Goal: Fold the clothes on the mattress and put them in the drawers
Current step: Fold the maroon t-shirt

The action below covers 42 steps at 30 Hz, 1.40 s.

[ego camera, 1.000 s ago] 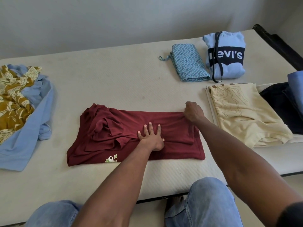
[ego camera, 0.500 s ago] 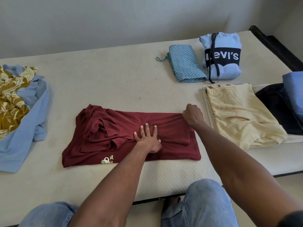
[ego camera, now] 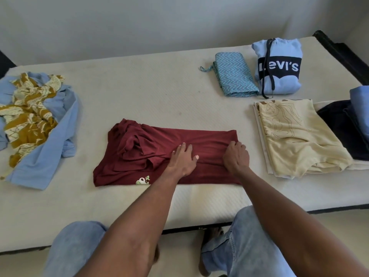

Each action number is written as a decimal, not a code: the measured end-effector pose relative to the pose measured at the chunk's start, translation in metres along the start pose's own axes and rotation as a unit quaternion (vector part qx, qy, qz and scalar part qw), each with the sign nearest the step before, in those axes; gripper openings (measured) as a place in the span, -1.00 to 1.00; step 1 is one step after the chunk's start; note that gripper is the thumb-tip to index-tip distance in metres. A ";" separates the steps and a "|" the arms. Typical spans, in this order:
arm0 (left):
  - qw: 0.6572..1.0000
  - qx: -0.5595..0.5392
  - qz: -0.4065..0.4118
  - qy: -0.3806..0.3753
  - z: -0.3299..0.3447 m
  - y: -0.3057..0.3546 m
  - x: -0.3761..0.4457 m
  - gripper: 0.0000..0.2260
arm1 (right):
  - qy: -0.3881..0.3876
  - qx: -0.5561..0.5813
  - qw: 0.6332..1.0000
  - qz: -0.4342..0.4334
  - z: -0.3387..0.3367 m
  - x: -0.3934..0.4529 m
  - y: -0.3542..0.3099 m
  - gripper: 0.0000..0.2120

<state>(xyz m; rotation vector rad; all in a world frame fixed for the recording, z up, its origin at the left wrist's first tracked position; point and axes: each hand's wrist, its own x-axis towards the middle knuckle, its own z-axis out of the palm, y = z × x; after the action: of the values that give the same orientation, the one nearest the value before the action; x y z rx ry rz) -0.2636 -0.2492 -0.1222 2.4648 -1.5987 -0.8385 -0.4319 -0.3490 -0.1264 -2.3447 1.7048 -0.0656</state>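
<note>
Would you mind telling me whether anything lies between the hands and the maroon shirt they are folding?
Nothing visible does. The left hand presses flat on the maroon shirt, and the right hand grips the cloth near its right end. Both touch it directly. The drawers are out of view.

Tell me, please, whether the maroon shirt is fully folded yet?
Partly folded: the maroon shirt lies as a long band, bunched at its left end, with the left hand and right hand on it.

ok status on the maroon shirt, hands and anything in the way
Left hand flat on maroon shirt, pinning the fold. Right hand curled on its right end, gripping cloth. Shirt half folded. Cream shirt close on the right, not touching.
</note>
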 end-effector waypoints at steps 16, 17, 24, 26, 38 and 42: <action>0.788 -0.457 -0.316 0.264 -0.107 -0.200 -0.011 -0.57 | -0.082 0.192 0.962 -0.175 0.029 -0.012 -0.229 -0.71; 0.808 -0.465 -0.294 0.209 -0.109 -0.203 -0.008 -0.56 | -0.089 0.199 0.959 -0.179 0.033 -0.012 -0.241 -0.58; 0.763 -0.574 -0.225 0.195 -0.102 -0.205 -0.025 -0.88 | -0.129 0.149 0.954 -0.225 0.054 -0.014 -0.265 -0.62; 0.732 -0.613 -0.224 0.196 -0.092 -0.209 -0.034 -0.88 | -0.126 0.162 0.952 -0.229 0.052 -0.019 -0.261 -0.66; 0.842 -0.478 -0.226 0.106 -0.092 -0.209 -0.054 -0.57 | -0.071 0.083 0.961 -0.255 0.060 -0.056 -0.228 -0.60; 0.819 -0.489 -0.224 0.201 -0.090 -0.210 -0.051 -0.68 | -0.035 0.115 0.974 -0.190 0.063 -0.072 -0.217 -0.90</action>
<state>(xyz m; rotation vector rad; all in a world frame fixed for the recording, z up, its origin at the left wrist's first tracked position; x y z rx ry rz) -0.0638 -0.1301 -0.1006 1.9852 -0.2574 -0.8026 -0.2413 -0.2078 -0.1318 -2.4250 1.1294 -0.2299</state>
